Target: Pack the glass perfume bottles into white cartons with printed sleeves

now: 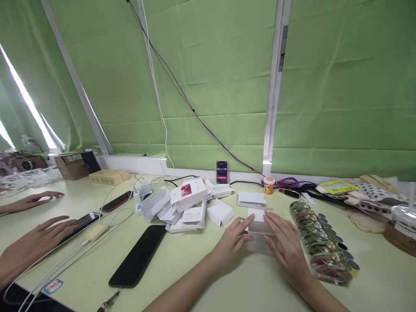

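Observation:
A small white box [259,227] sits on the table in front of me, between both hands. The fingers and thumb of my left hand [230,243] grip its left side. My right hand [287,249] presses on its top and right edge with long, nearly straight fingers, the thumb lower down. The box's near part looks pale and half see-through; what is inside cannot be made out. Just behind it lies another flat white box [251,199]. Right of my right hand is a row of clear-wrapped round packs [320,245] with green and red contents.
To the left lie a pile of white cartons [191,203] and a black phone [138,255]. Another person's hand [45,242] rests by a phone and white cables [53,260]. A small orange tub [268,185] stands behind; a lidded cup [404,225] is at far right.

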The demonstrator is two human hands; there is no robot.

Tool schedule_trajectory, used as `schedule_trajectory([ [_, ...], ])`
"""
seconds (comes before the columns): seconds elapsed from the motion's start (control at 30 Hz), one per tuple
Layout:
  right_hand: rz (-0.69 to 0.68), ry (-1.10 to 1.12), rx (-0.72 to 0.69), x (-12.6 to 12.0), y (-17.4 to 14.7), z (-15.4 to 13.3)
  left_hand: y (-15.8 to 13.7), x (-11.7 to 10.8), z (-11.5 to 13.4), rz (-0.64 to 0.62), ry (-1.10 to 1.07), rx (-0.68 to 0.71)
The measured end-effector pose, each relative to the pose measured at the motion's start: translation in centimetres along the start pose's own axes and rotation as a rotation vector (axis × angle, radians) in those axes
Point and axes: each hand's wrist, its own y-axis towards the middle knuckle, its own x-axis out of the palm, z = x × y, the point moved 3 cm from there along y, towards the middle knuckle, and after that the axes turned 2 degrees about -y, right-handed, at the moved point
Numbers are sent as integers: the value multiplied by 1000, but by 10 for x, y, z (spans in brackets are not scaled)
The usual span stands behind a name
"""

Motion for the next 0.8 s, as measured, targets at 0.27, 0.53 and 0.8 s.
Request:
schedule_trajectory([
  [0.27, -31, 261, 369, 22, -10, 5, 2, 7, 6, 7, -54, -61],
  [0.53, -34, 383, 497, 31, -16, -8, 3, 24, 18, 262, -57, -82],
  [0.8, -11, 747, 763, 37, -14, -19, 4, 40, 11, 355, -338, -176],
])
